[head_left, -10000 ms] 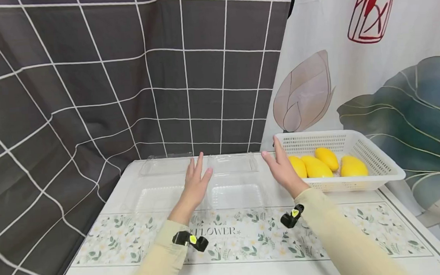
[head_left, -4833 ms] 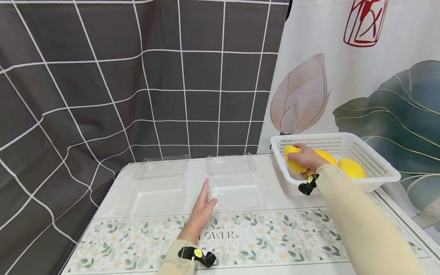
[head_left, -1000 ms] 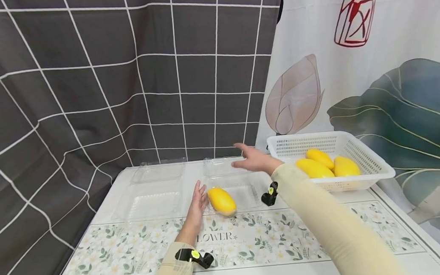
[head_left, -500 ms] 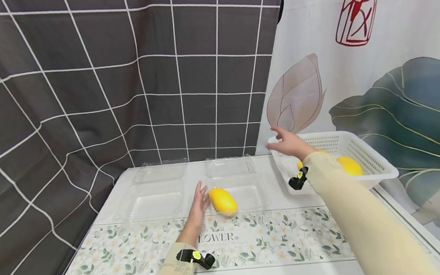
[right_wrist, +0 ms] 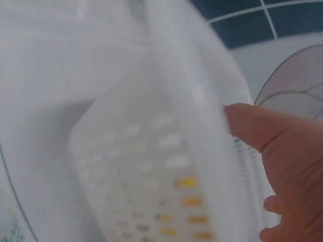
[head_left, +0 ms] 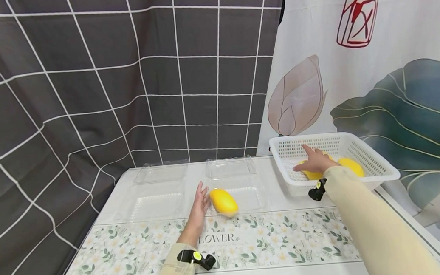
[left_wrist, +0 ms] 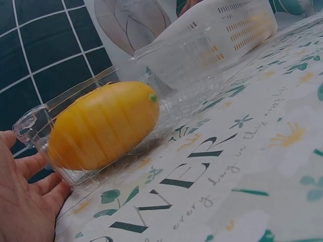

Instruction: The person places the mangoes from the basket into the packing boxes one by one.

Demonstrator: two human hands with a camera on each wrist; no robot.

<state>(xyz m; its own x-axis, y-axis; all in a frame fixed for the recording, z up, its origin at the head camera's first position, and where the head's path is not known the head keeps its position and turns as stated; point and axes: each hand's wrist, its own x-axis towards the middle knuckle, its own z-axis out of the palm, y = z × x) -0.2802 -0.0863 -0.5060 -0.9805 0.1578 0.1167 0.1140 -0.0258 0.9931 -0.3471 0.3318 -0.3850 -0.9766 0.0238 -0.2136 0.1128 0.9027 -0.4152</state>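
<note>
A yellow mango point(head_left: 223, 202) lies at the left side of the right clear plastic container point(head_left: 250, 197). Beside that container's left wall is my left hand point(head_left: 198, 205), its fingers extended; in the left wrist view, the fingertips appear to touch the clear wall near the mango point(left_wrist: 103, 126). My right hand point(head_left: 316, 161) is inside the white basket point(head_left: 376, 162), above the mangoes, thumb and fingers spread. It partly covers one mango point(head_left: 312, 175); another mango point(head_left: 352, 166) shows to its right. The right wrist view has the hand point(right_wrist: 292, 166) behind the basket's rim point(right_wrist: 186, 101).
A second clear container point(head_left: 157, 203) with a raised lid stands on the left of the white table. A floral strip point(head_left: 281, 239) crosses the table in front. Behind hang a dark grid curtain point(head_left: 208, 78) and a white printed curtain point(head_left: 327, 27).
A mango has moved from the basket into the right container. Over the last second my right hand went from above that container rightward and down into the basket. The left hand stayed.
</note>
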